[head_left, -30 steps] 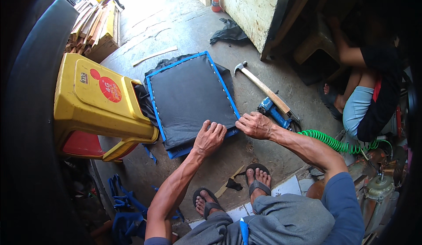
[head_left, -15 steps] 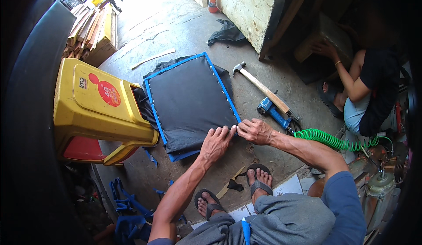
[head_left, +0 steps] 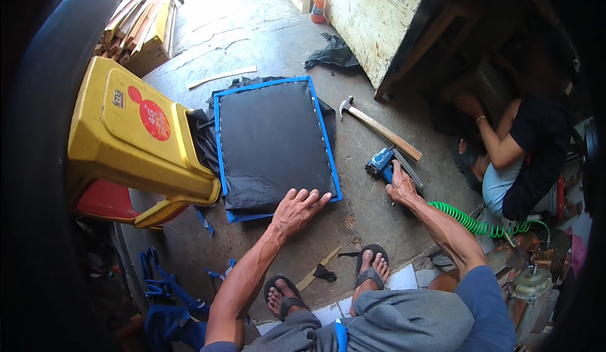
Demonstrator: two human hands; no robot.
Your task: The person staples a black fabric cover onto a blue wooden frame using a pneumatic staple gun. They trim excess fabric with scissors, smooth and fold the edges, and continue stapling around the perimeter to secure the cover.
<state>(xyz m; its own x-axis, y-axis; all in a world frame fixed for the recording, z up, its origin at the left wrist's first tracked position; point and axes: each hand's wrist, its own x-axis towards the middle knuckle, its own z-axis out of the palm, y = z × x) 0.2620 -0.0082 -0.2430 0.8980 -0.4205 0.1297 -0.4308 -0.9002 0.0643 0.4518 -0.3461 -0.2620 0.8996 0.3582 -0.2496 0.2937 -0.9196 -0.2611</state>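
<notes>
A flat rectangular panel (head_left: 274, 134) lies on the floor before me, covered in black fabric and edged in blue, with a row of pale staples along its borders. My left hand (head_left: 298, 212) is at its near edge, fingers bent over the black fabric (head_left: 252, 193) towards the near right corner; the thumb is hidden. To the right, my right hand (head_left: 402, 185) is closed round the handle of a blue staple gun (head_left: 381, 163), which lies on or just above the floor. A green coiled air hose (head_left: 467, 221) runs behind that wrist.
A claw hammer (head_left: 382, 129) lies beyond the staple gun. A yellow plastic stool (head_left: 136, 122) lies tipped over at left, with wood strips (head_left: 142, 24) stacked behind. Another person (head_left: 505, 137) crouches at right near a compressor (head_left: 531, 282). Blue scraps (head_left: 170, 282) lie lower left.
My right hand has left the panel's corner and moved right onto the staple gun. My left hand stays at the near edge. The view has shifted slightly.
</notes>
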